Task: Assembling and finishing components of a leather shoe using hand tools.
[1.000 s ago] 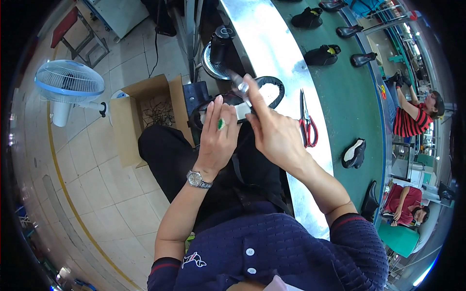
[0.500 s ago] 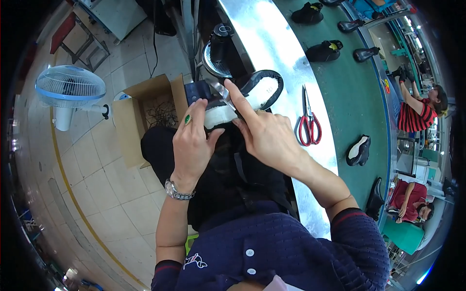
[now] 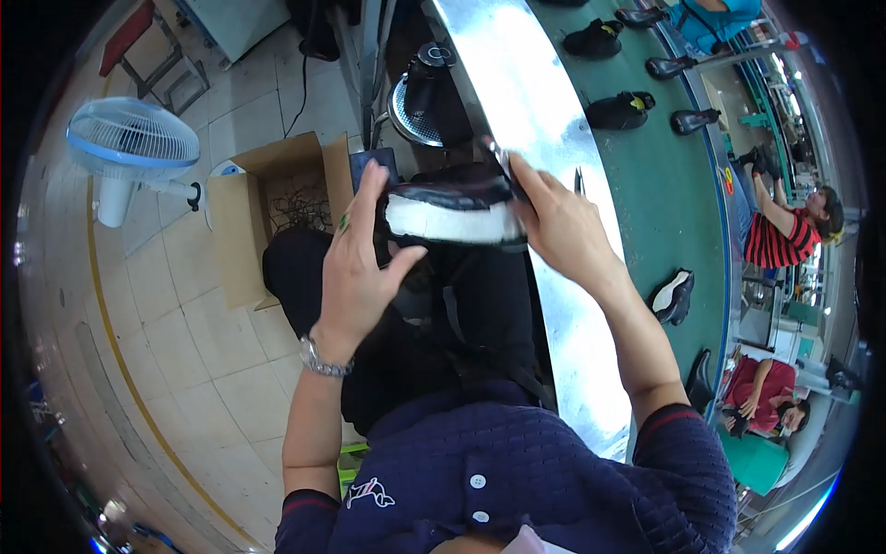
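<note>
A black shoe with a white, unsoled bottom lies sideways above my lap. Its right end is in the grasp of my right hand, blurred by motion. A shiny metal tool juts from the same hand past its index finger; its exact kind cannot be made out. At the shoe's left end, my left hand has its fingers stretched and thumb spread, edging that end without wrapping round it. The far side of the shoe is hidden.
To my right runs a metal bench, with a green conveyor carrying several shoes beyond it. An open cardboard box with dark scraps stands left, near a fan. Two co-workers sit across the line.
The shoe has turned from slanting away to lying crosswise, its white bottom facing me. My right hand has swung right with the tool; the left has opened wider. The scissors on the bench are now mostly covered.
</note>
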`<action>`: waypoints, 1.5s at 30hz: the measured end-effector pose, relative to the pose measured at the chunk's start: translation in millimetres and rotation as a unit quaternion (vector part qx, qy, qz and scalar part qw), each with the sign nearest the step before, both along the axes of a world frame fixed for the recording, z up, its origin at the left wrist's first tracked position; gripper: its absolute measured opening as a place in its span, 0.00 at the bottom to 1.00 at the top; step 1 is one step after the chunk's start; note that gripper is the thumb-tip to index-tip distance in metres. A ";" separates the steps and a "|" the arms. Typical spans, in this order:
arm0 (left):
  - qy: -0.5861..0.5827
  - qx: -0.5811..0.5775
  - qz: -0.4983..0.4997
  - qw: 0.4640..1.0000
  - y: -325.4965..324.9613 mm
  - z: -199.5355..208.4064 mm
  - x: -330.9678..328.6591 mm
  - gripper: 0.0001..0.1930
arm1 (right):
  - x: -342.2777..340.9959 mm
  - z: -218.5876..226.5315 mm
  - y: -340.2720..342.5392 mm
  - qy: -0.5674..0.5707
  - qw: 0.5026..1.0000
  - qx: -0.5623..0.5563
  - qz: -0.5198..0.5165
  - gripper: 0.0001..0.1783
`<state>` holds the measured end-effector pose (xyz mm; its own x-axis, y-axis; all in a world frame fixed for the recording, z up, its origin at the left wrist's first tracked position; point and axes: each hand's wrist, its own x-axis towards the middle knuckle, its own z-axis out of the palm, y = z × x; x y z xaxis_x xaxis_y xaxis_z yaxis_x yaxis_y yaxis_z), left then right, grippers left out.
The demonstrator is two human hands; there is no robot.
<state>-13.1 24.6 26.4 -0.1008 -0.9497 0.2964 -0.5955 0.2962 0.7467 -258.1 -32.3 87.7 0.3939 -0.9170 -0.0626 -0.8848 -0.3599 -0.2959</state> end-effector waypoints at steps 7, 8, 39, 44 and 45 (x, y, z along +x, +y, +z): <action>0.116 0.229 0.042 0.966 69.3 -2.6 19.7 0.39 | 22.0 33.1 66.4 -0.100 0.941 0.320 -0.041 0.32; 0.134 0.238 0.085 0.958 67.0 4.3 27.0 0.27 | 26.0 31.7 68.3 -0.123 0.937 0.326 -0.038 0.33; 0.744 0.411 -0.042 0.525 56.5 -25.4 12.5 0.41 | 59.4 34.4 44.2 0.055 0.912 0.313 0.258 0.39; 0.729 0.403 -0.011 0.552 47.9 -18.1 3.1 0.40 | 48.4 26.5 60.9 0.011 0.926 0.302 0.225 0.39; 0.730 0.401 -0.001 0.554 46.8 -14.7 1.0 0.40 | 47.0 26.1 65.3 -0.014 0.930 0.300 0.211 0.39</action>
